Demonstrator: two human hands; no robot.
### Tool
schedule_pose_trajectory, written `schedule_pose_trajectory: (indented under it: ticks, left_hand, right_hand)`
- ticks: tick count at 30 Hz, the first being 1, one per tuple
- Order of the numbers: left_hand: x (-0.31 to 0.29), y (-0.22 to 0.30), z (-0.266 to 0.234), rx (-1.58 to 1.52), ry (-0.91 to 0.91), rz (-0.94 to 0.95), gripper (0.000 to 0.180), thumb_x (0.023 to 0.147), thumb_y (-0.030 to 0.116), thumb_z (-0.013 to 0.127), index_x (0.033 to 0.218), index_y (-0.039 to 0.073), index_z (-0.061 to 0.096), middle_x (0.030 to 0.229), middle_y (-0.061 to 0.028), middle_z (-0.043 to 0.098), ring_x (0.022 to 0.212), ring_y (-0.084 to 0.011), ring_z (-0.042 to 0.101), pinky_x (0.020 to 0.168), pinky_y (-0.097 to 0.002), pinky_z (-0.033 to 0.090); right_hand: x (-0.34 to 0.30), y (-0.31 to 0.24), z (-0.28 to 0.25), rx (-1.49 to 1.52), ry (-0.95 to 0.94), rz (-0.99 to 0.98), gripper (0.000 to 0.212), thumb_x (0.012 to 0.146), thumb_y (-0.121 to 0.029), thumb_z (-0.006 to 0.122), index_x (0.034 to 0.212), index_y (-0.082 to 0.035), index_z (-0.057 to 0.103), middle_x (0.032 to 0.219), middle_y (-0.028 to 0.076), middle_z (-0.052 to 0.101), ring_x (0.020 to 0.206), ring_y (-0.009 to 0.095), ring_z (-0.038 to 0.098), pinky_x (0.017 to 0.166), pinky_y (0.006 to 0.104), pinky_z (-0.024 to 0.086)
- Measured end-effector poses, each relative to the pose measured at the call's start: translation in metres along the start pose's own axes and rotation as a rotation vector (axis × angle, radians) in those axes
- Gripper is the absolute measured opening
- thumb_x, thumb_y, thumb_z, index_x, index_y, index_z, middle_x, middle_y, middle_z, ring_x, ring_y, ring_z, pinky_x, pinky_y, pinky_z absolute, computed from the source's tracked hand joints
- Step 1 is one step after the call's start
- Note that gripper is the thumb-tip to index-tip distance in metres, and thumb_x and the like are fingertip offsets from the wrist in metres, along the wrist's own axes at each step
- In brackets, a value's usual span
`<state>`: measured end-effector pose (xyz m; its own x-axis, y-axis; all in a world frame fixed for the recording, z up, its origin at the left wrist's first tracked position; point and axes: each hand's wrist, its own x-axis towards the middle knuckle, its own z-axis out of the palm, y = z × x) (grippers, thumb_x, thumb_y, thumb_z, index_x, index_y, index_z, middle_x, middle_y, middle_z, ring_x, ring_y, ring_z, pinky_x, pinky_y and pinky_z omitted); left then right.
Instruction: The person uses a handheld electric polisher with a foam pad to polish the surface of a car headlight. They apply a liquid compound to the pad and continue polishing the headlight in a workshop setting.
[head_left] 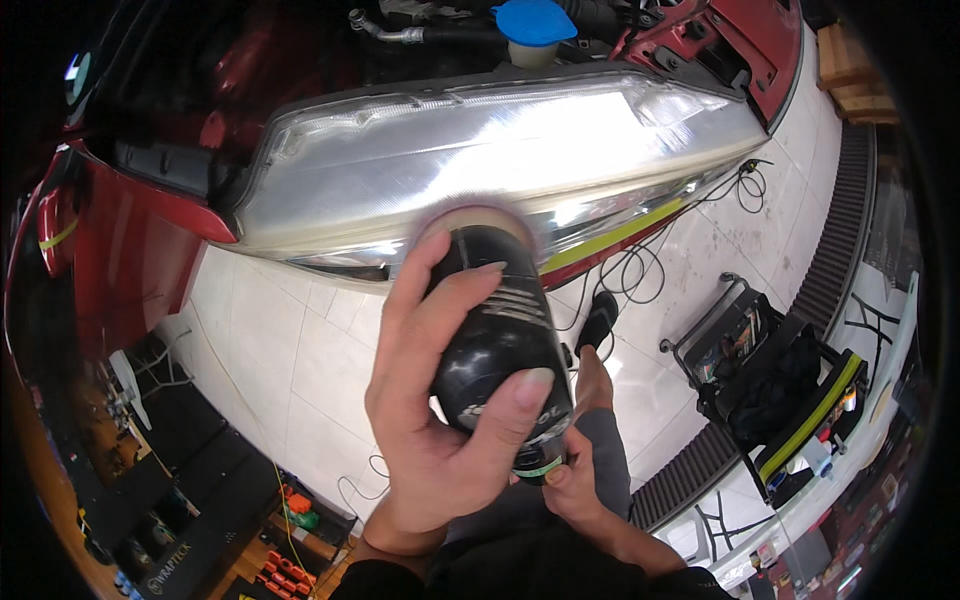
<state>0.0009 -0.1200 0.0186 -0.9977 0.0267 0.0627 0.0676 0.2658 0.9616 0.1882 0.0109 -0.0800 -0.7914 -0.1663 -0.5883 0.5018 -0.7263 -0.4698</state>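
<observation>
A black power sander with a round pad is held against the lower edge of a car headlight. The pad's rim is blurred. My left hand is wrapped over the sander's body, fingers on its left side and top, thumb across the near end. My right hand grips the sander's rear end from the right, partly hidden behind it. The headlight lens looks hazy, with fine scratch lines and bright glare.
Red bodywork flanks the headlight. A blue-capped reservoir sits behind it. Black cable lies coiled on the white tiled floor. A wheeled cart with a black bag stands at right. Dark cases and orange items are at lower left.
</observation>
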Motion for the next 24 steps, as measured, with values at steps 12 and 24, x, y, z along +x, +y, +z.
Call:
schedule_pose_trajectory:
  ticks: [12,24]
  left_hand:
    - [0.018,0.023,0.040,0.119,-0.145,-0.051,0.054,0.084,0.017,0.082,0.131,-0.001,0.064,0.146,-0.0304,0.051,0.131,-0.0390,0.058,0.107,-0.0413,0.047]
    - [0.011,0.019,0.004,0.119,-0.129,-0.074,0.055,0.088,0.028,0.078,0.131,-0.003,0.063,0.145,-0.0316,0.051,0.131,-0.0378,0.056,0.109,-0.0426,0.043]
  right_hand:
    - [-0.010,0.015,-0.020,0.155,0.162,-0.035,0.088,0.078,-0.053,0.089,0.137,0.002,0.054,0.125,0.009,0.068,0.108,0.021,0.070,0.095,0.0364,0.057]
    - [-0.006,0.007,0.017,0.115,0.059,0.025,0.089,0.078,-0.052,0.089,0.135,0.005,0.053,0.117,0.014,0.071,0.095,0.023,0.073,0.080,0.0378,0.061]
